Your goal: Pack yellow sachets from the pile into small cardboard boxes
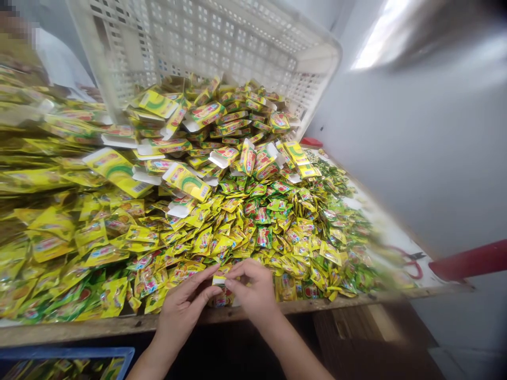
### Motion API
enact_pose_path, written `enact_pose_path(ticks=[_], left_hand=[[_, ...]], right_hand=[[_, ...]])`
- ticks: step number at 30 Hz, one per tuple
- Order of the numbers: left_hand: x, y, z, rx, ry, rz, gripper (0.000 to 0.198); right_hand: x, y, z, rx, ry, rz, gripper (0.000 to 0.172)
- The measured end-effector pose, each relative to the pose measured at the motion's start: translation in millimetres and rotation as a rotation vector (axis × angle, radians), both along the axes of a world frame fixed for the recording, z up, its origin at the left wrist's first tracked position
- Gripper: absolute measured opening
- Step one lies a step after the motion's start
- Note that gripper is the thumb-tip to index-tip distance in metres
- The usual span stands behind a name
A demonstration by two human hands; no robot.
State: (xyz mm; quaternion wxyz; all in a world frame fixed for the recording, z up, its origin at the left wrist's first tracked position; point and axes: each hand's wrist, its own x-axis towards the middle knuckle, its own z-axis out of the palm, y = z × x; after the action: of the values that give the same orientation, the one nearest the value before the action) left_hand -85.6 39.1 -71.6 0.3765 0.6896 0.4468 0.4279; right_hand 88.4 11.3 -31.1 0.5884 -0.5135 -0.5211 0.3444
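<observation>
- Small yellow-and-white carton (219,280) sat between both hands, just above the table's (138,321) front edge.
- Left hand (182,302): thumb and fingers pinched its left side.
- Right hand (256,293): fingertips closed on its right side; neither hand was nearer.
- Visible white edge ran left to right, hand to hand; fingers hid the rest, so true long axis was hard to tell.
- Sachet pile (245,232) lay just beyond; open cartons (186,181) behind it, spilling from white crate (253,39).

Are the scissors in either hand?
No, the scissors lie on the table, while the left hand and right hand hold a carton.
</observation>
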Motion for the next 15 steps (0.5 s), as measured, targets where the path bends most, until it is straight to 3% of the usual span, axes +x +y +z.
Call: enact_pose_path(ticks=[9,15], left_hand=[[2,0,9.1,0.167,0.016,-0.034,0.024],[6,-4,12.7,0.215,-0.006,-0.097,0.027]], right_hand=[[16,-1,-0.1,0.018,-0.065,0.17,0.009],[8,-10,-14.4,0.117,-0.132,0.095,0.013]])
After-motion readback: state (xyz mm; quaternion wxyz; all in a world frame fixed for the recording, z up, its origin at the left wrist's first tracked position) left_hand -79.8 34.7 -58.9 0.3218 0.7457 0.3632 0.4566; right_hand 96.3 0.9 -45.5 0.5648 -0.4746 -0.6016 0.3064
